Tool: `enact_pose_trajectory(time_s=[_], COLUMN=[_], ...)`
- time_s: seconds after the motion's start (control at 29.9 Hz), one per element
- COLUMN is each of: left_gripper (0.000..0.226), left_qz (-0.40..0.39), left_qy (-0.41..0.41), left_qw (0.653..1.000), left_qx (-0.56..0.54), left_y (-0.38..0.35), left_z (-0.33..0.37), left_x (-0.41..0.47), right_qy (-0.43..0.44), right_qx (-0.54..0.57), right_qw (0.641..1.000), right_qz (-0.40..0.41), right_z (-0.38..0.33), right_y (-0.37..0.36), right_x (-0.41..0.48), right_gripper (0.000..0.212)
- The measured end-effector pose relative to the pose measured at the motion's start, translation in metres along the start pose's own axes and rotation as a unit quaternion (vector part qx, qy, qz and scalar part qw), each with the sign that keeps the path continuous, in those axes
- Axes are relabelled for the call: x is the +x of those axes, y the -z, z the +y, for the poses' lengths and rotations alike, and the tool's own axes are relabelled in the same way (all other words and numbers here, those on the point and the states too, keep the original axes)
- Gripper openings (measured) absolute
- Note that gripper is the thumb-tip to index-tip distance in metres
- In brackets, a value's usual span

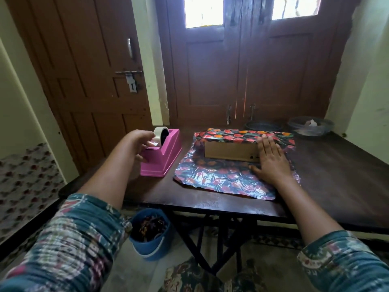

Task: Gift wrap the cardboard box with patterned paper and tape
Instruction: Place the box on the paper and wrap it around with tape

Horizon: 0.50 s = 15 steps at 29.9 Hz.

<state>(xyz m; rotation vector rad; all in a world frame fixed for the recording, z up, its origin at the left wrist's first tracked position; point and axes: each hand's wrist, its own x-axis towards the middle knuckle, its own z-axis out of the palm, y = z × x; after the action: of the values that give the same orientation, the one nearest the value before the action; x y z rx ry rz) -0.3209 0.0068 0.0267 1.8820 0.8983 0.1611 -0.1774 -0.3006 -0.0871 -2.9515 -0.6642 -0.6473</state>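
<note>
While my left hand (pixel 141 144) pinches tape (pixel 155 143) at the dispenser (pixel 166 159), my right hand (pixel 270 161) flat, fingers straight, against the box (pixel 231 151).

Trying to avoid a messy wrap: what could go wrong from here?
1. The left hand pinches the tape with nothing steadying the pink dispenser, which sits near the table edge, so it might slide or tip.
2. Only the right hand presses the paper at the right end of the box, so the flap's left part may lift.
</note>
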Motion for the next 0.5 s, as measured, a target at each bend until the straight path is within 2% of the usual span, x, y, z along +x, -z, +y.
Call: enact_pose_trajectory(time_s=[0.23,0.3,0.5], left_gripper=[0.036,0.027,0.009], left_qz=[0.103,0.128,0.146], left_qy=[-0.031,-0.057,-0.085], left_qw=[0.978,0.967,0.913], left_qx=[-0.18,-0.213,-0.371], left_y=[-0.005,-0.008,-0.016], left_z=[-0.001,-0.006,-0.043], left_x=[0.003,0.002,-0.001], right_qy=[0.0,-0.001,0.0], right_qx=[0.016,0.016,0.013], right_qw=[1.0,1.0,1.0], right_qz=[0.005,0.008,0.013], right_z=[-0.001,-0.001,0.0], right_y=[-0.001,-0.002,-0.003], right_x=[0.0,0.0,0.001], right_gripper=[0.094,0.094,0.094])
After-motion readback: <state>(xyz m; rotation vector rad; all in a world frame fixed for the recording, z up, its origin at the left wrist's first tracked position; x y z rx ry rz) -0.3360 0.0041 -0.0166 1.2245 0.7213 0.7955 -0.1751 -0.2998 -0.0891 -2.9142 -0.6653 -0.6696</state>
